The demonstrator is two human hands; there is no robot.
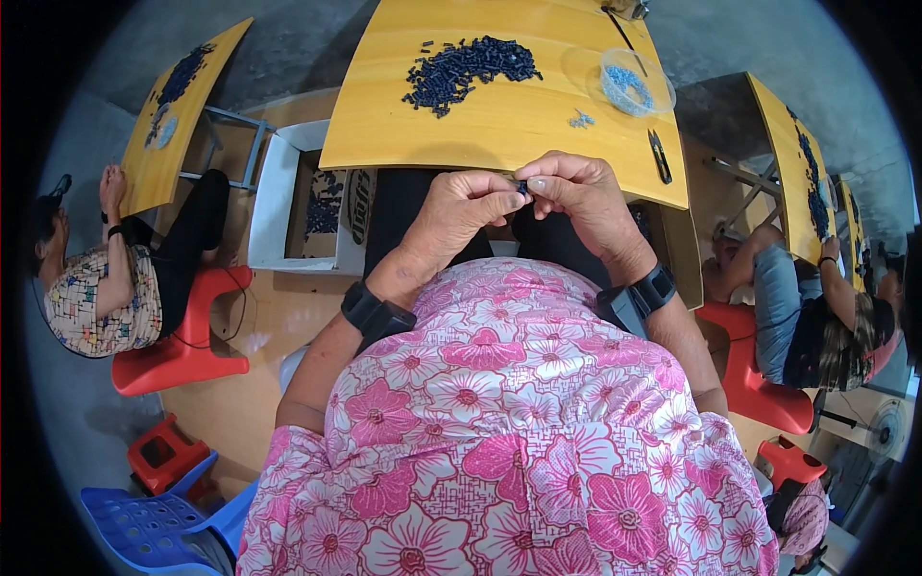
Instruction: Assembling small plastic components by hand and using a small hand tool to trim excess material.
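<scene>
Both hands meet just off the table's near edge, fingertips pinched close together. My left hand (471, 206) and my right hand (581, 197) share a small dark piece (522, 187), mostly covered by the fingers. It looks like the dark blue-black short cylindrical pieces (471, 72) heaped on the table beyond. Right of that heap stands a clear round tub (663, 96) holding small pale blue bits. A few similar pale bits (581, 119) lie loose beside it, and black thread snips (660, 156) rest near the table's right edge.
Below the yellow table (384, 134), a white carton (279, 206) on the left contains more dark pieces. People sit at other tables on both sides, on red stools (192, 331). A blue plastic chair (154, 528) stands at lower left.
</scene>
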